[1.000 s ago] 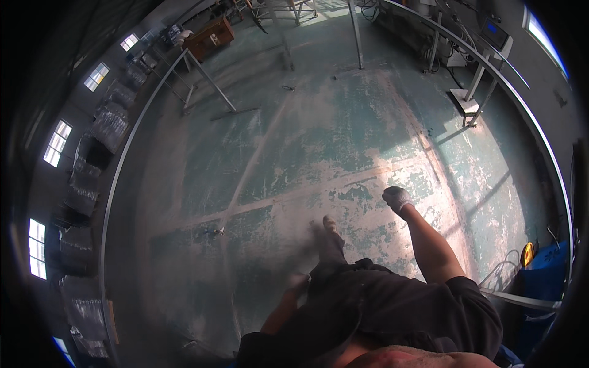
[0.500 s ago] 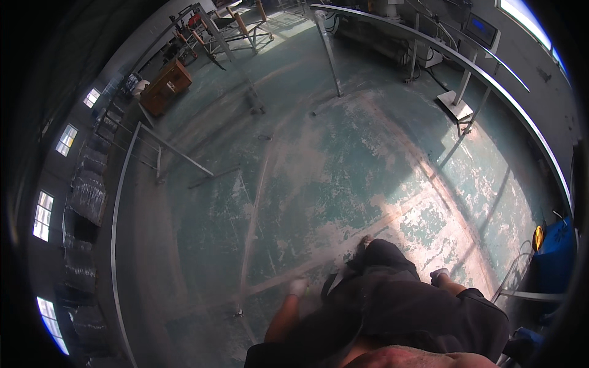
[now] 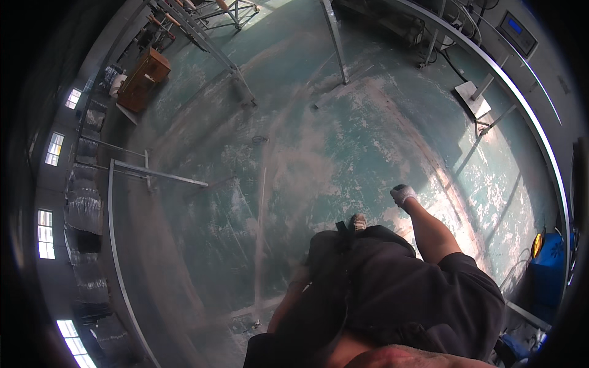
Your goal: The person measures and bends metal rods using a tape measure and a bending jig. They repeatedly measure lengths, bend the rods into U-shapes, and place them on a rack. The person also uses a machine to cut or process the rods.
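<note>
Teal-green paint, worn through to pale patches, covers the floor [image 3: 343,153] that fills nearly the whole view. Since a second ago the view has swung. The wooden crate [image 3: 144,73] has slid from top centre to the upper left, and the low metal frame [image 3: 159,175] now lies at the left. From this I judge that the person is walking and turning across open floor, with nothing being handled.

A long metal rail [image 3: 540,141] curves down the right side, and an upright post [image 3: 334,43] stands ahead at the top. Neither crosses the stretch directly in front of the person. A blue bin [image 3: 555,257] sits at the far right edge with a small yellow thing [image 3: 538,244] just beside it. A flat grey platform [image 3: 472,98] rests near the rail.

Half a second ago the right arm was tucked back against the dark clothes. Now it is forward again, and the right hand [image 3: 403,195], in what looks like a pale glove, hangs over a worn patch of floor. Its fingers look curled in, and nothing shows in them. A shoe tip [image 3: 359,221] peeks out just to its left. The left forearm [image 3: 285,303] hangs low against the dark clothes. The left hand itself is lost against them, so I cannot tell how its fingers stand.
</note>
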### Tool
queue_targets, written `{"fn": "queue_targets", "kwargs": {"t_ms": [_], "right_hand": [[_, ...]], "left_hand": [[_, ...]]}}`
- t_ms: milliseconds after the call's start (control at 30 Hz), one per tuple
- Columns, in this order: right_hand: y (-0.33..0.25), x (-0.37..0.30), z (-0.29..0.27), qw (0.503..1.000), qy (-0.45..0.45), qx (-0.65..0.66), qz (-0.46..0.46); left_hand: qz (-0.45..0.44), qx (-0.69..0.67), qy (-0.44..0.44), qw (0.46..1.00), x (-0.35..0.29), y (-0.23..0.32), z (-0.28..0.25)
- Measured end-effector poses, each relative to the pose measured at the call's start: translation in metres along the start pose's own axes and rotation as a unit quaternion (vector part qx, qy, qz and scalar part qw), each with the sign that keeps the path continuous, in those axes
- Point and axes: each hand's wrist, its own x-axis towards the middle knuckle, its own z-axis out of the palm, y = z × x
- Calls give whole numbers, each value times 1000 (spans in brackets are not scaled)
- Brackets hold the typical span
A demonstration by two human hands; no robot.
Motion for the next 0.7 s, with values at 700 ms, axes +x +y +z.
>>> {"fn": "queue_targets", "kwargs": {"t_ms": [700], "right_hand": [[-209,237,40,923,-22,72,378]], "left_hand": [[-306,-323,-7,896,521,-176,-380]]}}
